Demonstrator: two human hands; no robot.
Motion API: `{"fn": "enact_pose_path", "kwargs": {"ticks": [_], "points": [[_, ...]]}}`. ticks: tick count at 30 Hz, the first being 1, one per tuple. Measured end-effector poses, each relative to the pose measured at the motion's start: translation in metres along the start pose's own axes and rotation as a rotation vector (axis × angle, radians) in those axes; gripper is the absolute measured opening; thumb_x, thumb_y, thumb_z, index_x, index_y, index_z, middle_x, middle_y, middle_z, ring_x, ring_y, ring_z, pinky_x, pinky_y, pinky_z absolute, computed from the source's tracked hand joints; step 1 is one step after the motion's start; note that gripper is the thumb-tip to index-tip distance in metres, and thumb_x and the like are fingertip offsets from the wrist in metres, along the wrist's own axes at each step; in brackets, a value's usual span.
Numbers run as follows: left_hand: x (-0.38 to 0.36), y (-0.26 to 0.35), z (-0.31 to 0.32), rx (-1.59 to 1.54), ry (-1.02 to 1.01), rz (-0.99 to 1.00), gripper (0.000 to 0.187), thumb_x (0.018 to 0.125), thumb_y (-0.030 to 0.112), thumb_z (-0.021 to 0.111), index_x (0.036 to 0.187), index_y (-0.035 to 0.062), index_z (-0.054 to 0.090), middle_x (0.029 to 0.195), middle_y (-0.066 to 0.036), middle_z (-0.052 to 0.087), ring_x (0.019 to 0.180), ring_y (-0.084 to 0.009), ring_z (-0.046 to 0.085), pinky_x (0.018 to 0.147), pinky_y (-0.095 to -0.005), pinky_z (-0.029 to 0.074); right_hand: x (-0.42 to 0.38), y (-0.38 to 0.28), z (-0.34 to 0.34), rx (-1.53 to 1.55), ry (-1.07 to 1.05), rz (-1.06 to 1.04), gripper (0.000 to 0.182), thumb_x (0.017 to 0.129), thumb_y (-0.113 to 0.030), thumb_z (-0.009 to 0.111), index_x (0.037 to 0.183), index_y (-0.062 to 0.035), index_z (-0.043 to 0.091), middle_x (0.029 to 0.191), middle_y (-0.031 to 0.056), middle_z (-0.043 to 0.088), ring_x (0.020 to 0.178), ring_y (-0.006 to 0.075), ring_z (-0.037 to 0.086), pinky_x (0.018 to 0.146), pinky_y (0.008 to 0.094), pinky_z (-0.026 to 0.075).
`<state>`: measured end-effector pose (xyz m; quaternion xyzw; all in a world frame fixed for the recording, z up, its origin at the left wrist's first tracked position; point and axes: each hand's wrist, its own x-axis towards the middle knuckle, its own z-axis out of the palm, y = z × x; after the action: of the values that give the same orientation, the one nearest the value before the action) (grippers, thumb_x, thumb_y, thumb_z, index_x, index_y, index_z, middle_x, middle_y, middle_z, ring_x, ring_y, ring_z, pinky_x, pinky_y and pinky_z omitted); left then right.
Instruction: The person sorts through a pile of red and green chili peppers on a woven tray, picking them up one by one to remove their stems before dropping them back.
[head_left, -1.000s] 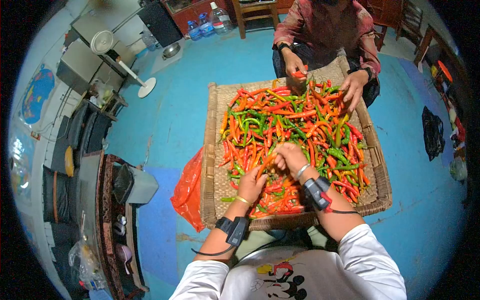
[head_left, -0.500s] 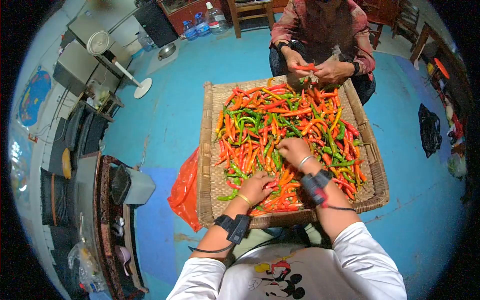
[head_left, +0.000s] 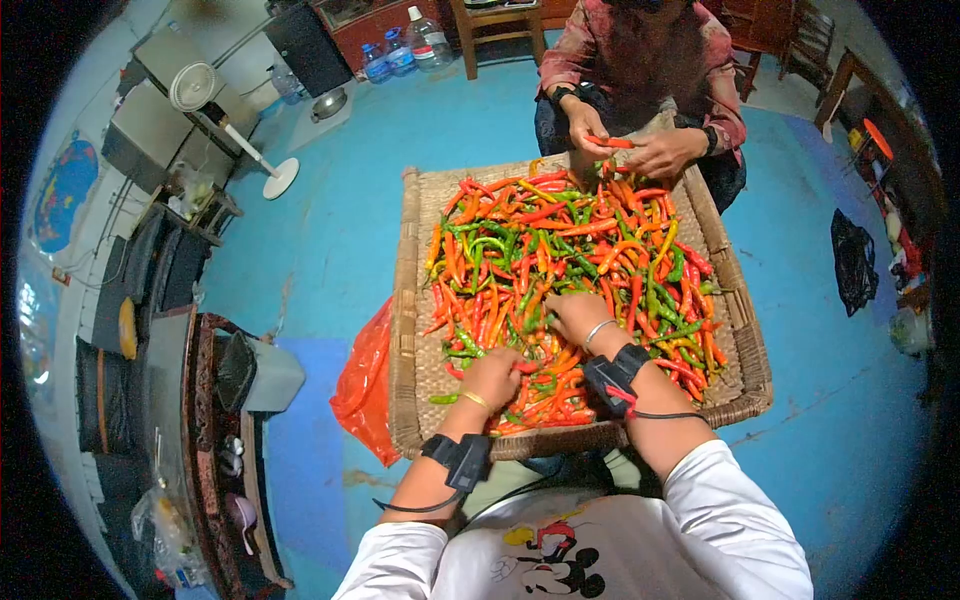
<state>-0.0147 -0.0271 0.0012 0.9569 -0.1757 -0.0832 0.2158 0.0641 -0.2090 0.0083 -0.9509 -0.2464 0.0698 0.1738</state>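
Observation:
A wide woven basket [head_left: 402,330] holds a heap of red, orange, yellow and green chili peppers [head_left: 545,235]. At the near left of the heap, my left hand [head_left: 491,377] is closed around a red chili pepper [head_left: 525,367], whose end sticks out past the fingers. My right hand [head_left: 580,317] is higher up, over the middle of the near half. Its fingers are bent down and pressed together among the peppers; whatever they hold is hidden. Both wrists wear bracelets and black strapped devices.
Across the basket a person's hands [head_left: 655,152] hold a red chili pepper. A red plastic bag [head_left: 362,395] lies at the basket's left side. On the blue floor stand a white fan [head_left: 281,178], water bottles [head_left: 400,55] and a black bag [head_left: 855,262]. A carved wooden bench [head_left: 200,400] is on the left.
My right hand has moved slightly left and toward me. My left hand has curled in, with a red pepper end now showing. The other person's hands have moved apart along their pepper.

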Motion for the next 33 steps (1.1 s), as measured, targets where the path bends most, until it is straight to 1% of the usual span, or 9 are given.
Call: {"fn": "enact_pose_path", "kwargs": {"ticks": [4,7,11,13,16,23,27,30,33], "points": [[0.001,-0.001,-0.004,-0.107,0.184,-0.190,0.017,0.067,0.011,0.052,0.082,0.0068,0.056,0.084,-0.015,0.054,0.078,-0.0309,0.052,0.068,-0.0374,0.042,-0.004,-0.017,-0.017,0.398,0.333,-0.020,0.020,0.069,-0.026,0.057,0.078,-0.0079,0.056,0.065,0.0122,0.056,0.064,0.0299,0.055,0.055,0.0384,0.043],[0.003,0.000,-0.005,-0.131,0.453,0.091,0.020,0.065,0.009,0.056,0.084,0.0026,0.054,0.083,-0.015,0.054,0.081,-0.0316,0.050,0.072,-0.0362,0.041,0.002,-0.023,-0.004,0.702,0.262,-0.013,0.022,0.070,-0.027,0.056,0.070,-0.0045,0.056,0.058,0.0120,0.054,0.055,0.0243,0.053,0.051,0.0343,0.041],[0.003,0.002,-0.002,-0.367,0.424,0.050,0.020,0.069,0.012,0.057,0.086,0.0023,0.054,0.078,-0.009,0.056,0.074,-0.0217,0.053,0.069,-0.0298,0.042,0.001,-0.035,0.012,0.945,0.086,-0.019,0.023,0.074,-0.023,0.053,0.065,-0.0014,0.051,0.051,0.0058,0.046,0.048,0.0132,0.048,0.047,0.0292,0.038],[-0.001,0.012,-0.013,-0.728,0.037,-0.216,0.020,0.075,0.016,0.053,0.090,0.0022,0.054,0.072,-0.002,0.055,0.065,-0.0098,0.050,0.063,-0.0225,0.041,-0.001,-0.040,0.010,1.130,-0.075,0.056,0.019,0.080,-0.016,0.049,0.067,-0.0016,0.050,0.052,-0.0015,0.047,0.043,0.0046,0.044,0.040,0.0191,0.035],[0.006,0.008,-0.007,-1.167,0.134,-0.180,0.018,0.080,0.013,0.049,0.092,0.0002,0.054,0.077,0.002,0.054,0.067,-0.0032,0.047,0.063,-0.0187,0.040,-0.002,-0.039,0.006,1.239,-0.089,0.078,0.020,0.080,-0.016,0.049,0.066,-0.0016,0.050,0.051,-0.0016,0.046,0.044,0.0047,0.045,0.041,0.0191,0.037],[0.006,-0.006,-0.004,-1.280,0.155,-0.276,0.011,0.079,0.013,0.051,0.085,0.0035,0.054,0.071,0.001,0.055,0.058,-0.0041,0.049,0.049,-0.0169,0.039,-0.006,-0.041,0.011,1.230,-0.157,-0.016,0.021,0.083,-0.017,0.044,0.094,0.0000,0.048,0.069,0.0010,0.050,0.053,0.0062,0.047,0.047,0.0188,0.040],[0.005,-0.016,-0.008,-1.583,0.288,-0.395,0.006,0.077,0.010,0.052,0.076,0.0040,0.052,0.066,-0.001,0.055,0.054,-0.0073,0.051,0.043,-0.0177,0.039,-0.003,-0.048,0.010,1.347,-0.077,0.039,0.019,0.083,-0.017,0.044,0.091,-0.0005,0.049,0.069,0.0008,0.051,0.054,0.0066,0.048,0.049,0.0193,0.041],[0.005,-0.018,-0.009,-1.737,0.361,-0.468,0.006,0.077,0.009,0.052,0.074,0.0033,0.053,0.061,-0.002,0.053,0.051,-0.0098,0.052,0.040,-0.0188,0.040,-0.006,-0.053,0.004,0.682,-0.087,-0.100,0.016,0.081,-0.018,0.048,0.087,-0.0040,0.051,0.059,0.0044,0.050,0.055,0.0084,0.050,0.052,0.0222,0.041],[0.005,-0.015,-0.009,-1.686,0.327,-0.572,0.007,0.078,0.009,0.052,0.080,0.0028,0.052,0.063,-0.003,0.053,0.053,-0.0100,0.053,0.042,-0.0192,0.042,-0.005,-0.052,0.018,0.703,0.083,-0.111,0.017,0.079,-0.021,0.051,0.077,-0.0035,0.052,0.054,0.0054,0.051,0.049,0.0105,0.050,0.047,0.0238,0.041]]}}
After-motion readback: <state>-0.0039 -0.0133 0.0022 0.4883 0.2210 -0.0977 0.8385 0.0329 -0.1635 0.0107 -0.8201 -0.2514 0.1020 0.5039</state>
